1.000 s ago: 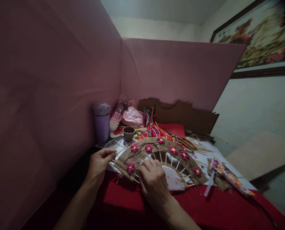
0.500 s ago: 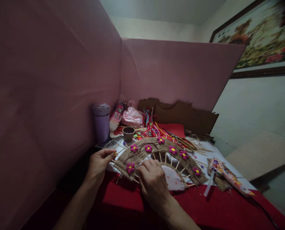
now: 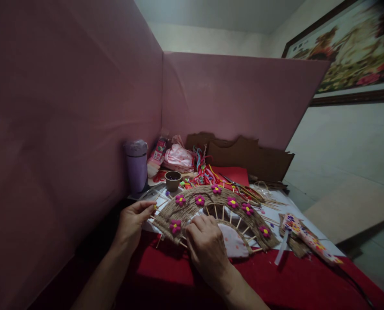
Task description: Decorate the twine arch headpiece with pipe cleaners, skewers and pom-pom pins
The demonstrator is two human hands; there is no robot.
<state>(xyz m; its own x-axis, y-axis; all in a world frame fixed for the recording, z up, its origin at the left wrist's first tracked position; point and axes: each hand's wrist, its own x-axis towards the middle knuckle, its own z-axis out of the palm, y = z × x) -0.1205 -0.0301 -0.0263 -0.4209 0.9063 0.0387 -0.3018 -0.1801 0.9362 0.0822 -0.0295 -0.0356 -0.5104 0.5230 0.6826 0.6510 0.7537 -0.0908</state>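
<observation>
A fan-shaped piece woven of brown twine over wooden sticks (image 3: pixel 222 199) lies on the red cloth, dotted with several pink flowers with yellow centres. My left hand (image 3: pixel 132 223) pinches the tip of a stick at the fan's left end. My right hand (image 3: pixel 208 247) rests on the fan's lower left part, fingers curled and pressing on the weave beside one pink flower (image 3: pixel 175 225). A pale pink patterned piece (image 3: pixel 233 243) shows under the fan's inner arc.
A purple bottle (image 3: pixel 136 165) and a small brown cup (image 3: pixel 173 179) stand behind the fan. Coloured cords (image 3: pixel 205 172), scissors (image 3: pixel 231 181), red paper, brown cardboard (image 3: pixel 250 157) and a decorated stick piece (image 3: pixel 308 238) lie around. Pink partition walls enclose left and back.
</observation>
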